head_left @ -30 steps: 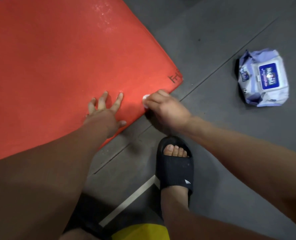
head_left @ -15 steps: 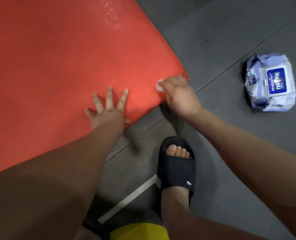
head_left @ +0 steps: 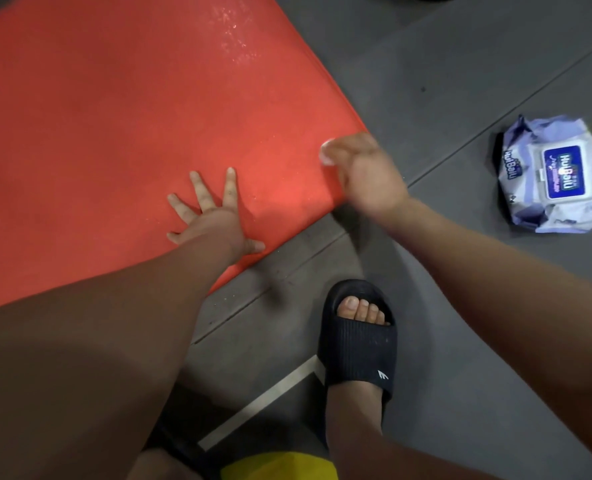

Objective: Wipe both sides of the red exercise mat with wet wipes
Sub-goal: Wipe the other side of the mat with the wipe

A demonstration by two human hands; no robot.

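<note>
The red exercise mat (head_left: 114, 133) lies flat on the grey floor and fills the upper left of the view, with a wet sheen near its far edge. My left hand (head_left: 211, 216) presses down on it near the front edge, fingers spread and straight. My right hand (head_left: 364, 171) sits over the mat's right corner, blurred by motion, and grips a small white wet wipe (head_left: 326, 154) that peeks out at the fingertips and touches the mat.
A crumpled purple-and-white pack of wet wipes (head_left: 551, 174) lies on the grey floor (head_left: 461, 81) to the right. My foot in a black slide sandal (head_left: 357, 344) stands just below the mat's corner. A pale line crosses the floor near it.
My right hand with the wipe has slid along the mat's front edge toward its right corner. My left hand has stayed pressed on the mat.
</note>
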